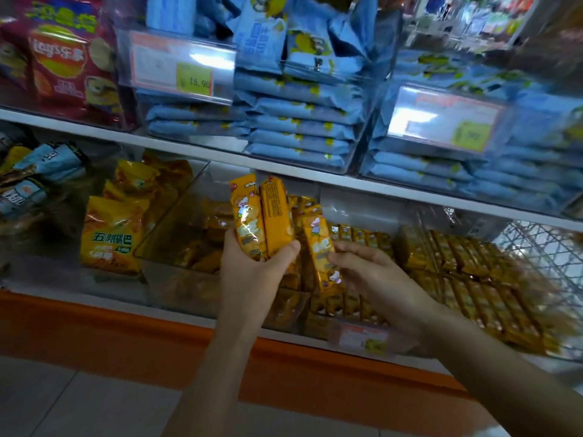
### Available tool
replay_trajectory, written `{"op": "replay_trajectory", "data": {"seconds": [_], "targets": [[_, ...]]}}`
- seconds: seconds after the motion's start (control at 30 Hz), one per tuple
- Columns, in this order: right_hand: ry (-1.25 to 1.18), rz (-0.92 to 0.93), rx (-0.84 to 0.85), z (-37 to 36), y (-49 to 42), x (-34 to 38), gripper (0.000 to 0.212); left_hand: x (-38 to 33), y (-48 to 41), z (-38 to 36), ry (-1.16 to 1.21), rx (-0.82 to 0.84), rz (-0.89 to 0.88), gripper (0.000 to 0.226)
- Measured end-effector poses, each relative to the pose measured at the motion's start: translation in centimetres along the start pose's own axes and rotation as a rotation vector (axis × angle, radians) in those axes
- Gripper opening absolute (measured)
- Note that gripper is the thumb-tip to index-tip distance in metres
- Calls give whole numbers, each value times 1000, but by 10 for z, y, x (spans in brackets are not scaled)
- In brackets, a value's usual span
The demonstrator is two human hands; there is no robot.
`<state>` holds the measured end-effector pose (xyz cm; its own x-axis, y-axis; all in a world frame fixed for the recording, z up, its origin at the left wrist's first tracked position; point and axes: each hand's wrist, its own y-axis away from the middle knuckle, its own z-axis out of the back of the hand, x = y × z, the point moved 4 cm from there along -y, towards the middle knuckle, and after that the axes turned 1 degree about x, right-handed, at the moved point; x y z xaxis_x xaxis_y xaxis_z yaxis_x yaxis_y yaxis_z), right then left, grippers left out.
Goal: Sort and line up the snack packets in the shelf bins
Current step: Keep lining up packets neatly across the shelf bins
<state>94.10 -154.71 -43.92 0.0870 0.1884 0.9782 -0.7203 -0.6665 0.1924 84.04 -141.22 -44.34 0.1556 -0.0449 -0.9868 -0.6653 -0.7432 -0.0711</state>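
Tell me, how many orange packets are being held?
3. Two stand in the left hand, front-facing packet and back-facing packet; the right hand pinches a third packet. Others may hide behind.

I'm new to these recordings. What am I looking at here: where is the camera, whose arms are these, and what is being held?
There is no machine here. These are a person's bare arms, filmed by a single camera worn on the head, facing forward and down. The left hand grips two orange packets upright. The right hand holds a third orange packet beside them. Below the hands, clear bins hold more orange packets, some in neat rows. Yellow bags sit to the left. Blue packets are stacked on the shelf above, with price tags in front.
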Motion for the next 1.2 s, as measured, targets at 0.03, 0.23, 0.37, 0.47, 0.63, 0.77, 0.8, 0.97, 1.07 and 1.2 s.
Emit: {"op": "replay_trajectory", "data": {"seconds": [0.03,0.23,0.37,0.47,0.63,0.77,0.8,0.97,1.07,1.2], "targets": [[5,9,-61,14,2,-1,11,0,1,-3,-13,11,-1,38],[656,125,-392,103,4,-10,33,1,9,-27,-29,77,-9,36],[972,51,-309,113,-1,-29,45,1,15,-40,-25,127,-6,40],[1179,-21,-248,102,-11,-38,49,2,17,-44,-38,134,-8,43],[1337,-399,-77,87,-22,-60,42,2,19,-48,-46,146,-16,44],[1213,-396,21,96,-35,-80,53,2,18,-49,-41,146,-13,47],[1217,-402,7,101,-39,-87,54,1,18,-50,-38,147,-13,47],[1209,-320,-98,108,-44,-91,48,3,20,-53,-28,172,-15,44],[1180,-223,-201,107,-41,-87,50,4,25,-60,-24,216,-21,43],[1108,-114,-233,99,-35,-85,46,8,32,-70,-30,275,-4,44]]}}
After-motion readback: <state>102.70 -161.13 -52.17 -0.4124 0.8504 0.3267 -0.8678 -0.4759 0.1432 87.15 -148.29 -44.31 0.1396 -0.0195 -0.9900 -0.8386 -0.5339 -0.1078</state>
